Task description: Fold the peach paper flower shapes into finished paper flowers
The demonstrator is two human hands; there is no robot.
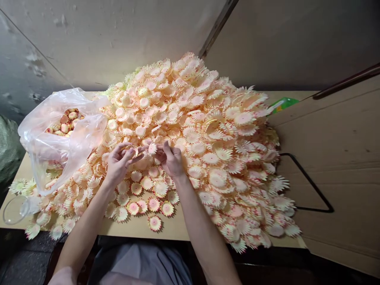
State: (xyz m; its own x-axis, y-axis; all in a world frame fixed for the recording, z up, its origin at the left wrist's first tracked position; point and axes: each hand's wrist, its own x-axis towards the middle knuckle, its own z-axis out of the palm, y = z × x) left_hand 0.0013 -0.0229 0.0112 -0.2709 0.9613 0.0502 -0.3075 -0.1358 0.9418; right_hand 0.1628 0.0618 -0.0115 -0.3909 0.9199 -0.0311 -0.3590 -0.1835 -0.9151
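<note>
My left hand (119, 161) and my right hand (170, 159) meet fingertip to fingertip above a large heap of artificial flower petal discs (190, 114). A small pale petal disc (152, 149) is pinched at the fingertips of my right hand. The fingers of my left hand are closed round another small petal piece (136, 152), partly hidden by the thumb. Just below my hands, loose petal discs with red-tipped edges (154, 204) lie spread on the table.
A clear plastic bag (32, 130) holding small curled flower pieces (67, 123) stands at the left. Near the front left corner is a clear round container (16, 210). Cardboard (332, 166) with a black metal bar (310, 178) borders the right side; a wall (133, 39) rises behind.
</note>
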